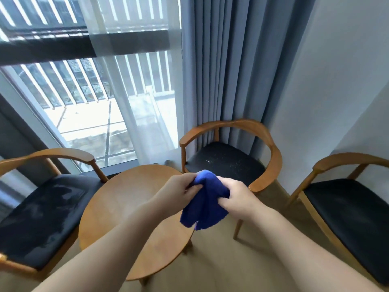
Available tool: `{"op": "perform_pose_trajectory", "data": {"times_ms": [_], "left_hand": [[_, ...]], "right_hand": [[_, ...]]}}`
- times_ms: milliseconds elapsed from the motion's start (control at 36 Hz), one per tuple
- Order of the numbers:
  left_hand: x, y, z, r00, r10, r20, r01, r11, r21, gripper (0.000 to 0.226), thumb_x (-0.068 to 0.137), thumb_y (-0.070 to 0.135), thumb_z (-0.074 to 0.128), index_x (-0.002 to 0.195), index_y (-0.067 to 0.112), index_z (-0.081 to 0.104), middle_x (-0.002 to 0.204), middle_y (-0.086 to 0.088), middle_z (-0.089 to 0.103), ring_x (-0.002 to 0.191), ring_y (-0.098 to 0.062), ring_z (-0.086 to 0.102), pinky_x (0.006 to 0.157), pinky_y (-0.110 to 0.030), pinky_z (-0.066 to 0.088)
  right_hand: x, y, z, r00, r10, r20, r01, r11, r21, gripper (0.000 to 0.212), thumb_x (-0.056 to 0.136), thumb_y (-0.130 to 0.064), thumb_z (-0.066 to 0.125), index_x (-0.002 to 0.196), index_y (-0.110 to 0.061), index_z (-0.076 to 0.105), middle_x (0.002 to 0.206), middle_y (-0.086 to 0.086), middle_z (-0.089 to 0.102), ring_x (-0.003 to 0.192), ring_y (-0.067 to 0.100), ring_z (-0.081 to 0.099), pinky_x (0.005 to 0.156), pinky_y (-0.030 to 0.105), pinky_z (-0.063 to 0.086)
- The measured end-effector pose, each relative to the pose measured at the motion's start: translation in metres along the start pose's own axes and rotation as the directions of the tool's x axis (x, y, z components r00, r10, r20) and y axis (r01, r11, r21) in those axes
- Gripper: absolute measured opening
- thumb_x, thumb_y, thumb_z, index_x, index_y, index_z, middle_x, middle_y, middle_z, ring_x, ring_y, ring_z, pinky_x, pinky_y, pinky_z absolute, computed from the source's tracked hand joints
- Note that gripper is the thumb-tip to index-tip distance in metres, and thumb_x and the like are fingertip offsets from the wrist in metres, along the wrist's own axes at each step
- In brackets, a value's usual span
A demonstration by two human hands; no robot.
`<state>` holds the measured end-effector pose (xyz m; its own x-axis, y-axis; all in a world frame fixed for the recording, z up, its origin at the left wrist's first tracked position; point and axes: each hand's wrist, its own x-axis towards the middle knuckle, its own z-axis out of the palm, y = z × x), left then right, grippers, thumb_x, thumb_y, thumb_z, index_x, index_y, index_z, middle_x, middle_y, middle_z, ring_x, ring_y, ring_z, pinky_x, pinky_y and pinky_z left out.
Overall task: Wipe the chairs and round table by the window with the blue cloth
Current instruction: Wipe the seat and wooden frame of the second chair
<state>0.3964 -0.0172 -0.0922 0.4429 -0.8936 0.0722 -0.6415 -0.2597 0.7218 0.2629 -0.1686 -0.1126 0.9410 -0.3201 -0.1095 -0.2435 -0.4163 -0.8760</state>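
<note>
A bunched blue cloth (207, 202) hangs in the air above the right edge of the round wooden table (126, 203). My left hand (180, 191) pinches its upper left side and my right hand (235, 196) grips its right side. Three wooden armchairs with black seats stand around: the left chair (42, 211) with damp streaks on its seat, the far chair (227, 159) with pale specks on its seat, and the right chair (345, 209) against the wall.
A large window (88, 114) with a sheer curtain (151, 102) fills the left back. Grey-blue drapes (235, 66) hang behind the far chair. A white wall (336, 81) closes the right side. Light wood floor (221, 260) shows between table and chairs.
</note>
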Motion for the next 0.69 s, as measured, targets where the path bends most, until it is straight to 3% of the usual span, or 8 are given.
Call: {"op": "perform_pose_trajectory", "data": {"times_ms": [139,250,389,528,611,694], "left_hand": [[0.016,-0.014,-0.016,0.994,-0.061,0.094,0.042,0.981,0.19,0.023,0.094,0.018,0.04,0.092,0.038,0.05,0.086,0.014,0.06,0.08,-0.004,0.053,0.07,-0.022,0.036],[0.022,-0.025,-0.016,0.987,-0.073,0.14,0.026,0.949,0.315,0.018,0.097,0.022,0.034,0.101,0.036,0.045,0.089,0.013,0.058,0.077,-0.005,0.052,0.063,-0.019,0.036],[0.033,-0.035,-0.01,0.991,-0.061,0.123,0.018,0.945,0.325,0.018,0.097,0.022,0.036,0.097,0.034,0.05,0.092,0.012,0.057,0.08,-0.007,0.052,0.067,-0.021,0.036],[0.052,-0.039,0.006,0.957,-0.06,0.284,-0.028,0.955,0.295,0.024,0.094,0.015,0.038,0.094,0.033,0.053,0.086,0.013,0.058,0.08,-0.006,0.053,0.064,-0.018,0.035],[0.07,-0.035,0.019,0.934,-0.018,0.356,-0.072,0.968,0.239,0.026,0.093,0.01,0.039,0.093,0.03,0.055,0.086,0.013,0.056,0.081,-0.004,0.051,0.067,-0.02,0.037],[0.095,-0.028,0.036,0.937,0.087,0.337,-0.171,0.958,0.23,0.027,0.094,0.01,0.039,0.1,0.027,0.059,0.091,0.014,0.054,0.088,-0.002,0.047,0.076,-0.019,0.039]], "right_hand": [[0.007,0.0,-0.02,0.992,0.021,-0.121,-0.041,0.985,-0.167,0.038,0.075,-0.008,0.048,0.101,-0.034,0.06,0.084,-0.007,0.067,0.08,0.011,0.063,0.07,0.035,0.056],[0.01,0.0,-0.033,0.987,0.045,-0.156,-0.083,0.966,-0.246,0.032,0.077,-0.007,0.053,0.094,-0.034,0.061,0.079,-0.009,0.067,0.074,0.009,0.062,0.066,0.033,0.056],[0.014,0.007,-0.045,0.984,0.088,-0.155,-0.119,0.972,-0.201,0.025,0.085,-0.011,0.056,0.095,-0.033,0.063,0.084,-0.006,0.068,0.077,0.012,0.064,0.07,0.032,0.055],[0.023,0.025,-0.056,0.991,0.132,-0.01,-0.133,0.984,-0.116,0.024,0.087,-0.006,0.053,0.094,-0.025,0.068,0.084,-0.002,0.07,0.078,0.016,0.065,0.069,0.033,0.055],[0.041,0.046,-0.074,0.987,0.135,-0.086,-0.143,0.984,-0.103,0.023,0.085,-0.005,0.056,0.09,-0.025,0.067,0.083,-0.003,0.068,0.074,0.011,0.064,0.066,0.029,0.054],[0.063,0.074,-0.096,0.961,0.178,-0.213,-0.208,0.969,-0.13,0.013,0.082,-0.018,0.066,0.09,-0.027,0.062,0.085,-0.003,0.065,0.076,0.015,0.064,0.066,0.032,0.056]]}}
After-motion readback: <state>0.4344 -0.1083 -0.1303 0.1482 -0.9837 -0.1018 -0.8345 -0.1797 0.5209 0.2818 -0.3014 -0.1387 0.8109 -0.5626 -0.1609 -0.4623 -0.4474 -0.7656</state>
